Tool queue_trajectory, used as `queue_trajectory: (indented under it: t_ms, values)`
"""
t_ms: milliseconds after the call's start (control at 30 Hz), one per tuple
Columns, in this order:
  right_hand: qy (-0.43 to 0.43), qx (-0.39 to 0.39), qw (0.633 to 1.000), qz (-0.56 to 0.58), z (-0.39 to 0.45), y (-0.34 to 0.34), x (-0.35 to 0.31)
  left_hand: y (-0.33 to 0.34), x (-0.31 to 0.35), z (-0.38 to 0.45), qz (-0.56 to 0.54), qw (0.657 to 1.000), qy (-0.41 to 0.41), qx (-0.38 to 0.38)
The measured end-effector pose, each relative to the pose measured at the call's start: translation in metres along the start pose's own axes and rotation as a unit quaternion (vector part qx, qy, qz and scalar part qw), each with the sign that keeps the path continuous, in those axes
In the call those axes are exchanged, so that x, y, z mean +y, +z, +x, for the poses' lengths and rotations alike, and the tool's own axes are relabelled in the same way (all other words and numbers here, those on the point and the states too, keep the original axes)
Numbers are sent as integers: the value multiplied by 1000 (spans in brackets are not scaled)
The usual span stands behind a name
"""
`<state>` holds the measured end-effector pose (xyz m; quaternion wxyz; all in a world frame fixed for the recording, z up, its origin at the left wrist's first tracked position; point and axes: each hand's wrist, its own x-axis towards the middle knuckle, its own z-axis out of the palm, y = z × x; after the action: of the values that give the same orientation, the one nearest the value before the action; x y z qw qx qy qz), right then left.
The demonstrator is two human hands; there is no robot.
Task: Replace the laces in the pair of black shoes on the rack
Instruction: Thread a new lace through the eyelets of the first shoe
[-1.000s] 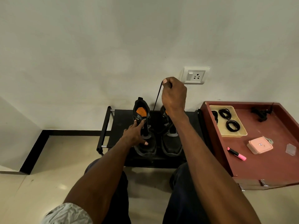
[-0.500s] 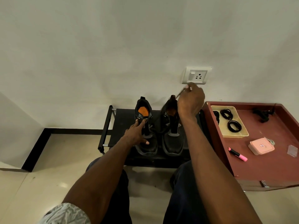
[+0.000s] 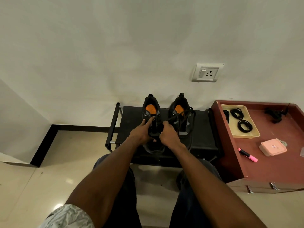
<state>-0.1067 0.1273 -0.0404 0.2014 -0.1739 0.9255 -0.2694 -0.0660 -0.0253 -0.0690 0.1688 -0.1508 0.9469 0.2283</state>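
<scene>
On the rack [image 3: 202, 129], the left hand [image 3: 141, 132] steadies the left shoe [image 3: 152, 112], fingers extended. Beside it, the right hand [image 3: 169, 135] pinches a lace [image 3: 174, 118] trailing over the right shoe [image 3: 185, 122]. Thin, limp and light, the lace is probably best pinched near its tip.

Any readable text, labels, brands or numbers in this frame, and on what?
None can be read.
Left shoe: small pale mark on the collar, too small to read.
Pink case: small emblem on the lid, too blurred to read.
Wall socket: no lettering visible.
</scene>
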Motion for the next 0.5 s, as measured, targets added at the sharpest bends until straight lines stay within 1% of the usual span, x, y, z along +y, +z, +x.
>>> queue_trajectory:
  t_ms: [33, 133, 167, 200, 233, 300, 333, 367, 400, 433, 467, 500]
  values:
    - [2, -3, 1000, -6, 2, 0, 2, 0, 1, 0, 3, 1000, -1, 0]
    - [-3, 49, 998, -47, 2, -5, 3, 0, 2, -3, 18, 1000, -9, 4]
    - [5, 54, 997, -63, 3, -8, 3, 1, 3, -5, 22, 1000, -13, 11]
    - [20, 43, 995, -82, 2, -13, 0, 2, 4, -8, 23, 999, -21, 22]
    - [43, 17, 994, -99, 0, -19, -3, 4, 5, -12, 19, 999, -30, 36]
    - [73, -73, 991, -90, -8, -36, -15, 8, 6, -19, 15, 996, -48, 71]
    - [77, -133, 987, -56, -14, -46, -24, 10, 5, -23, 19, 994, -50, 92]
    - [70, -183, 981, 4, -20, -56, -34, 11, 3, -26, 11, 992, -48, 119]
    - [56, -224, 968, 96, -27, -66, -44, 11, 2, -30, -25, 987, -50, 152]
    - [39, -254, 942, 214, -34, -77, -52, 10, 0, -33, -99, 976, -62, 181]
    - [16, -266, 910, 317, -39, -87, -58, 7, 1, -38, -208, 954, -84, 198]
    - [-12, -264, 887, 378, -40, -94, -62, 2, 4, -44, -338, 916, -107, 189]
